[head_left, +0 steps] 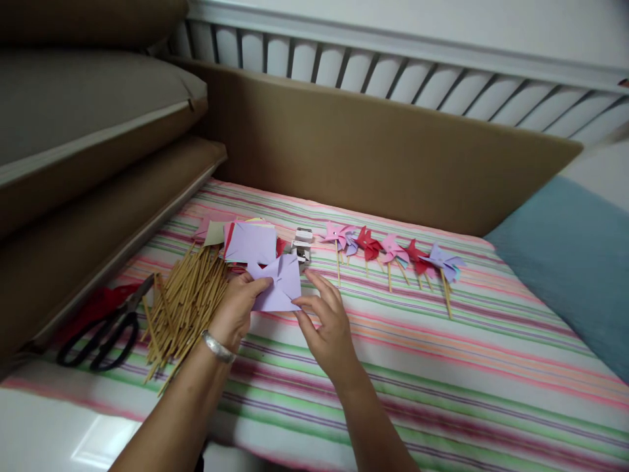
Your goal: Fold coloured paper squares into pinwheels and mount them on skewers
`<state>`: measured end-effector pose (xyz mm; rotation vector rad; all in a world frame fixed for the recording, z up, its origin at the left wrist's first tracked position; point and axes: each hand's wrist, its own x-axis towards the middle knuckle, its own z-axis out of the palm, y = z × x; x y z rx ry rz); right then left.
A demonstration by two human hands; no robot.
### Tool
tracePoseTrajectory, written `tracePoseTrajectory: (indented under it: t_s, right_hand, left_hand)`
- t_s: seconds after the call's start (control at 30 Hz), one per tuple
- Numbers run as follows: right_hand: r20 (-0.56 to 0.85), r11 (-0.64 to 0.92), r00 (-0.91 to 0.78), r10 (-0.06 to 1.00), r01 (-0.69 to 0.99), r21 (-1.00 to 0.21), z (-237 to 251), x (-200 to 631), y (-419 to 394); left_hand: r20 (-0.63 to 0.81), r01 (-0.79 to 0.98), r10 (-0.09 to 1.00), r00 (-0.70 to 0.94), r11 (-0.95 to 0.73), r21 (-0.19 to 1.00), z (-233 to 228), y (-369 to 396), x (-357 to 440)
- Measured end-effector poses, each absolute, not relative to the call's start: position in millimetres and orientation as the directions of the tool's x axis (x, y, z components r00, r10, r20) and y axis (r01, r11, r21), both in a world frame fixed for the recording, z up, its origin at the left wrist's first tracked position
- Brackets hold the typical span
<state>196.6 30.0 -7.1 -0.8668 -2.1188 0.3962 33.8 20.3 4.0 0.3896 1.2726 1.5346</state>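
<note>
A lilac paper square (287,288) with slits cut in from its corners is held up between my two hands. My left hand (240,298), with a silver bangle at the wrist, pinches its left side, the thumb lying on top. At its lower right corner, my right hand (324,321) grips the paper between thumb and index finger, the other fingers loosely spread. Just behind lies a stack of coloured paper squares (251,244), lilac on top. Small white boxes (302,244) stand right of the stack.
Many thin wooden sticks (189,308) lie left of my hands, beside black-handled scissors (111,331) and something red (98,308). Finished paper pinwheels (393,249) form a row at the right. Stacked brown cushions (108,177) and a brown panel (373,151) border the striped cloth (442,373).
</note>
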Motion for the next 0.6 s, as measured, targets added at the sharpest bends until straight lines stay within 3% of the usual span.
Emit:
tracePoseTrajectory:
  t_s: [0.2,0.4,0.6]
  right_hand:
    - [0.520,0.662,-0.411,0.749,0.425,-0.617,-4.6,199.0,33.3]
    - [0.329,0.418,-0.284,0.901,0.359,-0.835,-7.1,197.1,35.1]
    - [0.260,0.325,-0.208,0.943,0.403,-0.856,-9.9,196.1,38.0]
  left_hand:
    - [-0.317,-0.435,0.886,-0.337,0.153,0.888,-1.5,18.7,38.2]
    - [-0.319,-0.347,0.913,-0.254,0.222,0.911,-4.0,18.3,51.2]
    - [-0.284,-0.357,0.940,-0.189,0.203,0.912,-7.8,17.8,57.4]
